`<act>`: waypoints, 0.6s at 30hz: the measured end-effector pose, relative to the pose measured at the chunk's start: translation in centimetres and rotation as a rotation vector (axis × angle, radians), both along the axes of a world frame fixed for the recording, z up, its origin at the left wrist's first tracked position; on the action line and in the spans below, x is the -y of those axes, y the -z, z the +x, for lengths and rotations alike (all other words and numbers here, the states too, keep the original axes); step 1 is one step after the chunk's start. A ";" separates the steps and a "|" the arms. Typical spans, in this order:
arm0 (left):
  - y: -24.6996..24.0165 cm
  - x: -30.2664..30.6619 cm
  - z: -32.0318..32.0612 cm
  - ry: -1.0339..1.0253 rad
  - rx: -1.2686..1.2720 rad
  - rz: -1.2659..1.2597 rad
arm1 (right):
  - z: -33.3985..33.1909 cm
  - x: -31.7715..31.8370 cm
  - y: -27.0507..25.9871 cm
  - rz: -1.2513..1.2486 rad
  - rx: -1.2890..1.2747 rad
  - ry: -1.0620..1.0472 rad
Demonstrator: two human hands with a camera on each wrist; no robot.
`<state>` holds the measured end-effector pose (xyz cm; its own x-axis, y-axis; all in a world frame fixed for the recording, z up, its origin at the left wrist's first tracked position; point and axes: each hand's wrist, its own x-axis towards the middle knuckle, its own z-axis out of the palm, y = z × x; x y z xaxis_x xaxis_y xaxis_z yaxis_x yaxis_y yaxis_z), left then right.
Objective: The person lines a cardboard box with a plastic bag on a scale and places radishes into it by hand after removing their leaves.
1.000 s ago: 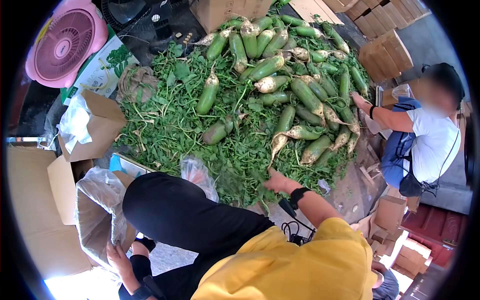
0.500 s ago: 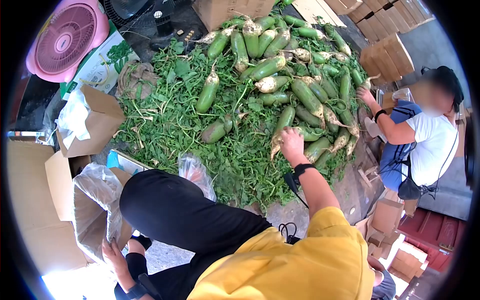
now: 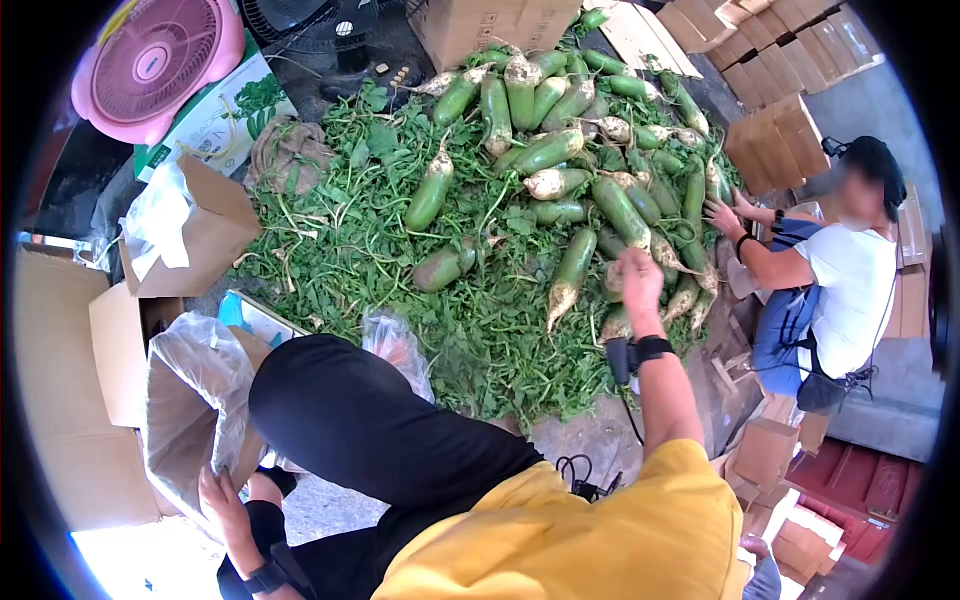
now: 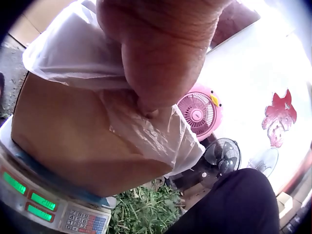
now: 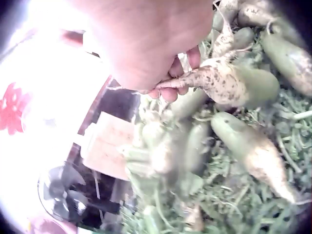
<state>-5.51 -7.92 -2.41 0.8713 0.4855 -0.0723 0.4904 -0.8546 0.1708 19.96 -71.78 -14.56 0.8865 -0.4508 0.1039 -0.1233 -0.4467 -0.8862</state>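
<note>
My right hand [image 3: 640, 280] reaches into a heap of green radishes [image 3: 549, 152] with white root ends. In the right wrist view, its fingers curl round the thin root tail of a soil-specked radish [image 5: 229, 87]; the green body points away from the palm. Another radish [image 3: 570, 275] lies just left of that hand on the leaves. At lower left, my left hand [image 3: 228, 510] grips the edge of a clear plastic bag [image 3: 205, 365]. The bag lines a cardboard box [image 4: 73, 131], which stands on a scale [image 4: 80, 222] with green displays. Part of the left hand's grip is hidden.
Cut green leaves [image 3: 340, 240] spread under the radishes. A pink fan [image 3: 155, 65] and a small box [image 3: 215, 225] with white plastic stand at left. At right a person in a white shirt [image 3: 850, 285] reaches to the heap. My bent knee [image 3: 310, 400] separates box and heap.
My right hand has moved from the near leaves onto a radish, then farther right. The radish that overlapped the left one has left its place. The left hand stays at the bag.
</note>
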 end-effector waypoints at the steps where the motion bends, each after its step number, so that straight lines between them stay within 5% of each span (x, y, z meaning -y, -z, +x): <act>1: -0.1 0.0 0.1 -0.001 -0.007 0.000 | 0.2 0.7 -1.7 0.071 0.008 0.004; 6: 0.3 -0.1 0.1 0.018 0.061 0.016 | 1.5 -1.8 -10.1 0.473 0.041 0.107; 10: 0.2 0.4 0.1 0.052 0.145 0.043 | 2.9 -4.6 -10.3 0.675 -0.052 0.010; 14: -1.0 1.3 0.5 -0.001 0.056 -0.033 | 2.8 -8.3 -7.9 0.830 -0.243 0.019; 18: -0.9 1.5 0.3 0.050 0.074 -0.004 | -0.4 -9.2 -0.2 1.110 -0.472 0.060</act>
<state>-5.16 -9.37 -1.51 0.8973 0.4412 -0.0088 0.4332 -0.8768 0.2089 19.55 -62.55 -14.37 0.7077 -0.1307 -0.6943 -0.5326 0.5471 -0.6458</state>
